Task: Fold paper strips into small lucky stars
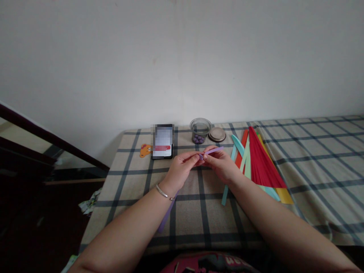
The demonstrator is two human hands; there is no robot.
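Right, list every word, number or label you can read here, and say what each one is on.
Nothing here can be read for certain.
Black phone lying on the checked cloth: screen blurred, unreadable.
Dark pink garment at the bottom edge: pale letters, cut off and upside down, unreadable.
Clear plastic jar of purple pieces and its round lid: no label visible.

A checked cloth (313, 159) covers the surface; on it lie a phone (162, 141), a jar (200, 131), its lid (217, 134) and coloured paper strips (261, 163).

Looks like a home room. Checked cloth (313, 159) spread over a bed-like surface against a bare wall (182, 57); phone (162, 141) nearby.
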